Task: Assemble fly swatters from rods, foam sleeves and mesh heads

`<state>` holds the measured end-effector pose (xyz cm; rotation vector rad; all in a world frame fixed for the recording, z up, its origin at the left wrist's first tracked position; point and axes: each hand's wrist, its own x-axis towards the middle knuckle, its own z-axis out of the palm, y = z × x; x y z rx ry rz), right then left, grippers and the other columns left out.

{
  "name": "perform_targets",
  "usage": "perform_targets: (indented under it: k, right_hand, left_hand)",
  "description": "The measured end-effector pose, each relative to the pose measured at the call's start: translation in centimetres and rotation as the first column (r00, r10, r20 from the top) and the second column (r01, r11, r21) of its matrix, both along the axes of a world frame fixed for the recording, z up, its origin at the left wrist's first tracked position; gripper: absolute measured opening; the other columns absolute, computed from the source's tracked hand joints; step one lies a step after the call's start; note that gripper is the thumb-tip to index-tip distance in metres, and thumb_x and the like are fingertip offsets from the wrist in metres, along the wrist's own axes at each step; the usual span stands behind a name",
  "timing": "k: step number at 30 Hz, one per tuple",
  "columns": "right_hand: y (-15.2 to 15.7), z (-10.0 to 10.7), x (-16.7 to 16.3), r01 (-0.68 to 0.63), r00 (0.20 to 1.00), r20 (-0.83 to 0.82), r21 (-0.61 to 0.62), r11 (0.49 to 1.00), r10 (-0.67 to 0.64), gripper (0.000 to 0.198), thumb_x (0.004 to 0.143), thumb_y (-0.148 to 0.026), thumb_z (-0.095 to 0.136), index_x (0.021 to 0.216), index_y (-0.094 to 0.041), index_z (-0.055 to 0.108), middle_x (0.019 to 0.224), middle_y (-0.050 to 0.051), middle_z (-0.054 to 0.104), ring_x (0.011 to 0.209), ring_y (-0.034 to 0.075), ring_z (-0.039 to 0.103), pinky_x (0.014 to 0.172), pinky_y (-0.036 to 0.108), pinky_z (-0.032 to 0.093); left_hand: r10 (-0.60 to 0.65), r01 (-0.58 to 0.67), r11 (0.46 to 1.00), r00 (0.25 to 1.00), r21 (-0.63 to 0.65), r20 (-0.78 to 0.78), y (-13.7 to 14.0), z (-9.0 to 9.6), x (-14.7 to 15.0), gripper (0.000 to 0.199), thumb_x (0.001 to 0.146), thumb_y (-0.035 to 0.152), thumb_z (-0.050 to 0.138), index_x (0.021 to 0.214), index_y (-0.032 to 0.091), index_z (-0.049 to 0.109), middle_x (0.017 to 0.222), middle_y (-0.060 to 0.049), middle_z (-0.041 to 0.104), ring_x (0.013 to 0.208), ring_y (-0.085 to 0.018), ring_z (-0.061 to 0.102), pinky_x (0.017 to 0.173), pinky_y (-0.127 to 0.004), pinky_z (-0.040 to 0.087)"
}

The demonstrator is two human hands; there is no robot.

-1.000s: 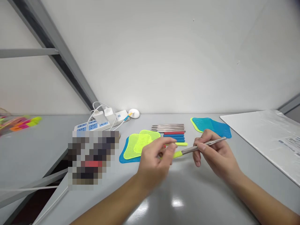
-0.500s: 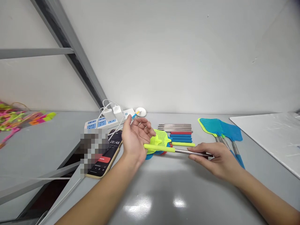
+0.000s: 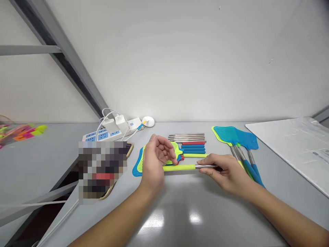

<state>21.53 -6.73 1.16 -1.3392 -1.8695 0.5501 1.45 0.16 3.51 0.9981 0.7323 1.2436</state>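
Note:
My right hand (image 3: pixel 226 173) pinches the metal rod of a fly swatter handle (image 3: pixel 180 167), which has a long yellow-green grip and lies level above the table. The grip's far end meets the palm of my left hand (image 3: pixel 158 164), whose fingers are loosely curled and not wrapped round it. Behind my left hand lie perforated swatter heads, a yellow-green one (image 3: pixel 177 149) and a blue one (image 3: pixel 137 166), partly hidden. Just beyond the handle are several blue grips (image 3: pixel 194 149), a red grip (image 3: pixel 192 143) and another yellow-green grip (image 3: pixel 191 155). Bare metal rods (image 3: pixel 186 137) lie behind those.
Several fly swatters with blue and yellow-green heads (image 3: pixel 227 134) lie to the right, near a white wrapped board (image 3: pixel 290 144). At left are a power strip (image 3: pixel 95 136) with white chargers, a partly blurred phone (image 3: pixel 130 150) and a white round device (image 3: pixel 148 121).
The view has shifted slightly to the right. My left fingers have curled in more, and the handle's grip end now sits against that palm. My right hand keeps its pinch on the rod.

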Motion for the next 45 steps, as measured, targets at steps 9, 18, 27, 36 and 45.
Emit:
perform_targets:
  k: [9, 18, 27, 36, 45]
  right_hand:
    - [-0.4, 1.6, -0.8, -0.021, 0.986, -0.169, -0.143, 0.99, -0.003, 0.016, 0.085, -0.037, 0.069, 0.092, -0.024, 0.075, 0.076, 0.002, 0.071, 0.054, 0.013, 0.063, 0.051, 0.025, 0.051]
    - [0.2, 0.5, -1.0, 0.212, 0.902, -0.366, -0.092, 0.973, -0.231, 0.027, 0.088, -0.036, 0.066, 0.112, -0.025, 0.061, 0.064, -0.005, 0.057, 0.052, 0.011, 0.056, 0.054, 0.025, 0.047]
    - [-0.8, -1.6, -3.0, -0.075, 0.997, -0.031, -0.039, 0.996, 0.074, 0.015, 0.095, -0.032, 0.053, 0.104, -0.023, 0.062, 0.064, -0.002, 0.055, 0.055, 0.012, 0.049, 0.049, 0.023, 0.039]
    - [-0.9, -1.4, -2.9, -0.09, 0.996, 0.004, -0.068, 0.994, 0.09, 0.019, 0.096, -0.03, 0.047, 0.093, -0.023, 0.064, 0.07, 0.002, 0.064, 0.058, 0.014, 0.05, 0.051, 0.025, 0.038]
    - [-1.0, -1.2, -3.0, -0.11, 0.993, 0.027, -0.04, 0.993, 0.112, 0.02, 0.097, -0.028, 0.045, 0.089, -0.022, 0.063, 0.069, 0.001, 0.062, 0.057, 0.013, 0.049, 0.054, 0.025, 0.038]
  left_hand:
    - [0.045, 0.444, 0.774, 0.674, 0.452, -0.738, 0.0, 1.3, -1.2, 0.022, 0.094, 0.041, 0.053, 0.087, 0.022, 0.062, 0.078, -0.001, 0.065, 0.066, -0.016, 0.057, 0.06, -0.026, 0.04]
    - [0.303, 0.549, 0.715, 0.316, 0.433, -0.899, 3.3, 1.2, -3.9, 0.04, 0.08, 0.062, 0.064, 0.068, 0.024, 0.058, 0.061, -0.001, 0.058, 0.052, -0.018, 0.048, 0.051, -0.026, 0.021]
    - [0.005, 0.489, 0.868, 0.156, 0.082, -0.988, 5.4, 2.3, -7.7, 0.078, 0.04, 0.061, 0.085, 0.109, 0.029, 0.066, 0.086, -0.004, 0.069, 0.071, -0.027, 0.062, 0.054, -0.025, 0.032]
    - [-0.098, 0.572, 0.817, 0.015, -0.072, -0.995, 4.8, 1.5, -6.4, 0.045, 0.055, 0.041, 0.077, 0.097, 0.025, 0.067, 0.085, -0.003, 0.067, 0.068, -0.024, 0.061, 0.051, -0.027, 0.03]
    - [-0.058, 0.553, 0.829, 0.237, 0.085, -0.97, 3.8, 3.4, -6.9, 0.011, 0.061, 0.02, 0.062, 0.058, 0.024, 0.052, 0.053, 0.004, 0.046, 0.044, -0.014, 0.035, 0.044, -0.027, 0.017]
